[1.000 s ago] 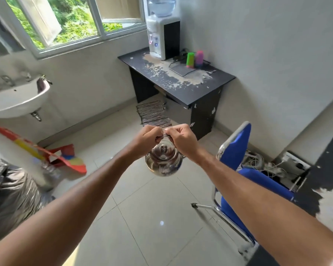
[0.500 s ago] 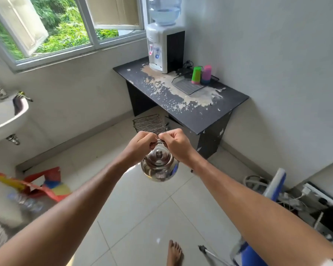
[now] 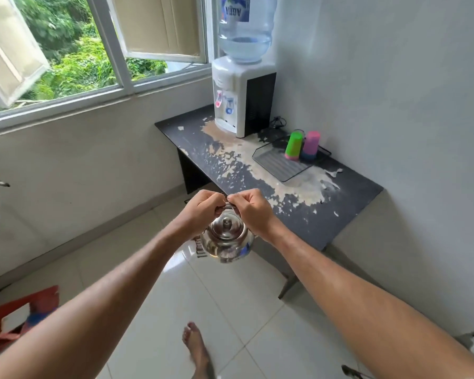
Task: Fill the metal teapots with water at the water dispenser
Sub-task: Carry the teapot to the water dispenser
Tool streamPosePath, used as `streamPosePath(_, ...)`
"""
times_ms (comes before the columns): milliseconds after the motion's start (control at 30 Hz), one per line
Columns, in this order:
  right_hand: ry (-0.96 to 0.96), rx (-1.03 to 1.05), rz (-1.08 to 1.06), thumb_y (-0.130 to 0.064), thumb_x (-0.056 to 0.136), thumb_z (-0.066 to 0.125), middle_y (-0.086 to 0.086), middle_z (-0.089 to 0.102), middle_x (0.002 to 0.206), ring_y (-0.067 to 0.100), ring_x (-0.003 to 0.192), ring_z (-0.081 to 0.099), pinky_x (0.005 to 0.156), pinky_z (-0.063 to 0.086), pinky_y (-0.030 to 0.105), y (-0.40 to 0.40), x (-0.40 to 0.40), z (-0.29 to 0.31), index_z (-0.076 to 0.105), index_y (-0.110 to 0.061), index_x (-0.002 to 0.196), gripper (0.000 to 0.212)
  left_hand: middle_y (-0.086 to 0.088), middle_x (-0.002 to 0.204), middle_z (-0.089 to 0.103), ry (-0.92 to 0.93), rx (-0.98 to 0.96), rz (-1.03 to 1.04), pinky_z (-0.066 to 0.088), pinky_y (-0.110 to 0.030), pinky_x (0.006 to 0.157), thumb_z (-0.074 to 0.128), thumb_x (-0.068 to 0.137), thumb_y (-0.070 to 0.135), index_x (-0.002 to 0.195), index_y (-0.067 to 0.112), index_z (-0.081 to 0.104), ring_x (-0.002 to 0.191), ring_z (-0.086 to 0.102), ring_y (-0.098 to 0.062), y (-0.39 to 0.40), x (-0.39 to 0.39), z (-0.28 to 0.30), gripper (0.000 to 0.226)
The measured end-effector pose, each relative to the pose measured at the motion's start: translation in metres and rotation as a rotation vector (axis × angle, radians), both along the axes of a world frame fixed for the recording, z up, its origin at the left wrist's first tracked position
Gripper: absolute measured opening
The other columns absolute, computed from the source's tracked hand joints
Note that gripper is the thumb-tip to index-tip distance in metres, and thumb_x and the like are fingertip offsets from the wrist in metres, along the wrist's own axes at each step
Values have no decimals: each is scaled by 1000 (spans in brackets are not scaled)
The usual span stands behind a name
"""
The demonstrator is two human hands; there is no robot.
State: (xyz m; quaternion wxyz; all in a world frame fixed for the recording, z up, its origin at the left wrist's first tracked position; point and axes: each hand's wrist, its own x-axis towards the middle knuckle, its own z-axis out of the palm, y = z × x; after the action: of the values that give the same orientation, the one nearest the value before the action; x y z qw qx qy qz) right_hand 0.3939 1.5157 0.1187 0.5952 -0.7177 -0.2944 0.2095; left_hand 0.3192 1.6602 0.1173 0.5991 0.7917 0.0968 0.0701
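- Far left, an open white-framed window [image 3: 99, 50] shows green foliage outside.
- Near left, a red and multicoloured bag [image 3: 19, 315] lies on the pale tiled floor [image 3: 230, 310].
- The left hand [image 3: 200, 209] has its grip pinched tight on the thin wire handle of the shiny round metal teapot [image 3: 226, 240], fingers curled in.
- The teapot hangs in mid-air over the floor, lid on with its small knob facing up, just near of the table's near edge and well apart from the dispenser.
- A bare foot [image 3: 197, 348] stands on the tiles, near and below the teapot.
- The right hand [image 3: 253, 209] holds the same handle, its grip closed against the left hand's fingertips.
- Far centre, a white and black water dispenser [image 3: 242, 99] with a clear blue water bottle [image 3: 245, 28] on top stands at the far end of the black table [image 3: 340, 203], whose top is badly peeled.
- Right of the dispenser, a dark ribbed tray [image 3: 279, 162] carries a green plastic cup stack [image 3: 294, 145] and a pink plastic cup stack [image 3: 310, 146], side by side.
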Motion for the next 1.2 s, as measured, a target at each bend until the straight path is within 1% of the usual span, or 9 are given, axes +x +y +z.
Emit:
streamPosePath(167,-11,-10,-53,-15,100,54,-4,37,45,9,41,31,46,30,25,83,89,-6,41,-17,50,51,-6,59,31,16,18,-71,17,-39,55,51,75,40,55,14,44,53,24,-15,90,100,-6,34)
streamPosePath(267,25,-21,-111,-18,100,55,3,41,48,14,43,35,49,34,27,130,140,-8,47,-12,53,48,10,50,36,51,36,-136,23,-28,48,51,77,42,48,24,44,48,27,-9,143,156,-6,35)
streamPosePath(367,49,-48,-157,-21,101,55,4,47,49,16,44,41,52,40,25,173,187,-6,50,-13,54,48,10,52,37,53,69,-178,25,-27,48,50,80,43,56,19,48,48,28,-8,190,211,-4,34)
streamPosePath(533,53,-40,-182,-27,102,55,36,55,64,26,57,50,60,49,46,236,264,-6,49,17,68,56,2,54,35,57,92,-237,20,-37,52,50,81,42,57,17,47,52,27,-15,259,295,-7,35)
streamPosePath(700,60,-54,-180,-18,103,55,17,47,61,25,59,42,60,39,47,297,355,-25,42,16,63,54,4,55,37,71,113,-261,23,-33,51,50,79,43,62,12,50,50,28,-12,321,390,-23,35)
streamPosePath(933,108,-118,-209,-30,102,55,37,64,76,37,63,61,68,55,53,360,467,-56,55,17,73,55,11,50,46,151,133,-282,30,-32,53,48,83,42,52,24,49,48,36,-11,385,505,-54,36)
streamPosePath(1033,135,-176,-240,-33,99,57,29,68,74,29,64,63,63,57,48,381,505,-70,59,9,68,52,11,46,50,176,198,-301,32,-27,51,46,86,41,48,28,53,44,39,-3,408,545,-66,41)
streamPosePath(1100,138,-210,-248,-35,97,58,13,64,60,21,59,60,58,52,39,393,525,-79,59,-10,58,47,8,46,50,185,220,-325,36,-24,50,45,87,39,49,30,59,43,45,-2,421,567,-70,41)
streamPosePath(1200,143,-244,-292,-33,94,58,-9,52,52,8,52,48,54,41,27,411,548,-94,51,-24,50,46,-4,77,57,169,216,-384,33,-24,45,44,88,34,66,26,68,47,49,-15,438,598,-80,34)
